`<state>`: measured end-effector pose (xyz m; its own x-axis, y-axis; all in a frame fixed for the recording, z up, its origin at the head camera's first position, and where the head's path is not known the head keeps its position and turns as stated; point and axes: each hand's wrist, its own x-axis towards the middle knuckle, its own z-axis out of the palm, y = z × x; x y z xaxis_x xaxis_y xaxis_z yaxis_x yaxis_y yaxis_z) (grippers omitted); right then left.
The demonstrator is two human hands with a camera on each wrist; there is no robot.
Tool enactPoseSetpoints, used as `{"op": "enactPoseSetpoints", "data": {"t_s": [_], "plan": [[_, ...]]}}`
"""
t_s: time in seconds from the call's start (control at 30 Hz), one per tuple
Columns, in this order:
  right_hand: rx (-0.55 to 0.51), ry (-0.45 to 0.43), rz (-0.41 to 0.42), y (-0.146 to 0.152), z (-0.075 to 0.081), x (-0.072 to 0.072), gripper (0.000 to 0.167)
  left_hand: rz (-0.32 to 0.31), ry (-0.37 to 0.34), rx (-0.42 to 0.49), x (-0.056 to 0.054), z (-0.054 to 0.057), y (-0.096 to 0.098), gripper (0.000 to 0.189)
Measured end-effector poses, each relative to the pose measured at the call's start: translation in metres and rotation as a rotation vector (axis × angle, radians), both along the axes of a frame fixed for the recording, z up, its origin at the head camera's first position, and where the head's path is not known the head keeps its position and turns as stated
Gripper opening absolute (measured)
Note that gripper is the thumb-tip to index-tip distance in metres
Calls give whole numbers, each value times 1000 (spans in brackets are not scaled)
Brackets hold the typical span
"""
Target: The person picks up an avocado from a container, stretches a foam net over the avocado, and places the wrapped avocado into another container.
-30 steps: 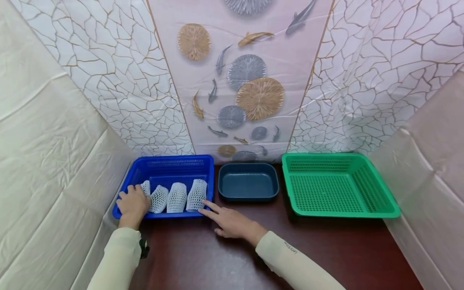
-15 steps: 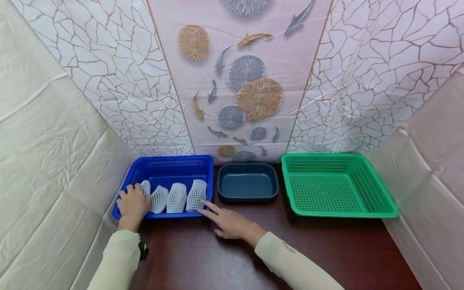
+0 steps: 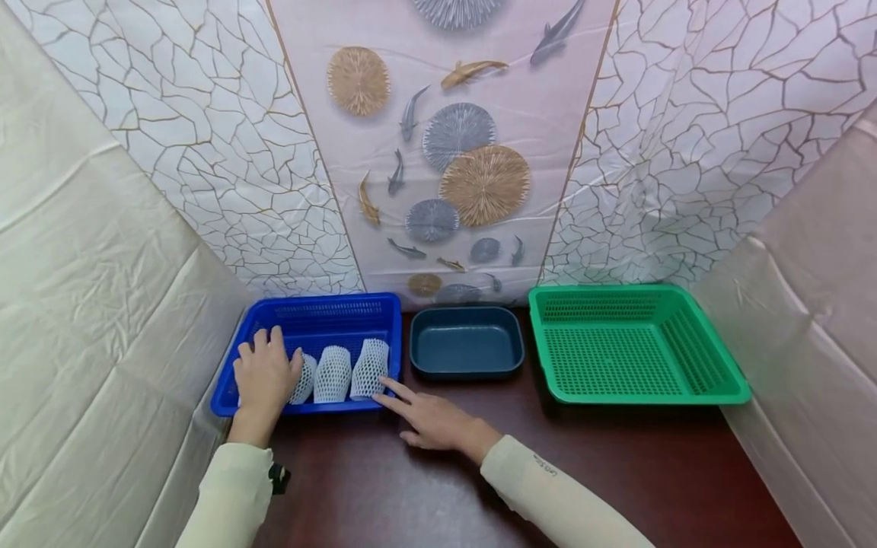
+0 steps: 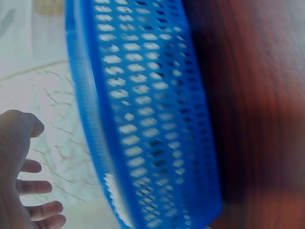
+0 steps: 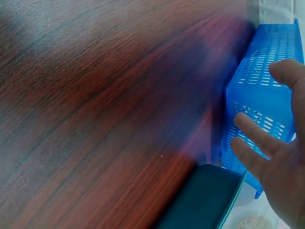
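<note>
White foam mesh sleeves lie in a row along the near side of the blue basket (image 3: 396,327). In the head view I see the right sleeve (image 3: 370,369), the middle one (image 3: 333,374) and part of a left one (image 3: 306,380). My left hand (image 3: 266,377) hovers over the basket's left part with fingers spread, hiding what lies beneath it. The left wrist view shows nothing in that hand (image 4: 24,176), and a sliver of white sleeve (image 4: 116,200) at the rim. My right hand (image 3: 435,421) has two fingers extended over the basket's near right corner, at the right sleeve.
A dark teal tray (image 3: 467,373) stands just right of the blue basket. Farther right is a green basket (image 3: 644,397). All sit on a dark red-brown table (image 3: 384,495), with patterned cloth (image 3: 205,152) behind and plain cloth at both sides.
My left hand has come up from the leftmost sleeve and shifted right, its fingers spreading; that sleeve is now hidden. My right hand has stayed in place. The head view has shifted slightly.
</note>
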<state>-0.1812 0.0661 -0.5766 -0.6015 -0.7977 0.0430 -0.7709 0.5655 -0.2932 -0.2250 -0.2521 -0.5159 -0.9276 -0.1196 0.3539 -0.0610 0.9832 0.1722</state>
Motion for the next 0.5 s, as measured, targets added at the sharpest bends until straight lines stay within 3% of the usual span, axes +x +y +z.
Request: {"op": "enactPoseSetpoints", "data": {"t_s": [0.2, 0.33, 0.5], "plan": [[6, -13, -18, 2, 9, -3, 78, -78, 129, -50, 3, 14, 16, 64], [-2, -28, -33, 9, 17, -3, 75, -130, 153, -54, 10, 23, 28, 65], [-34, 30, -50, 26, 31, -2, 75, -205, 173, -62, 15, 29, 41, 66]]}}
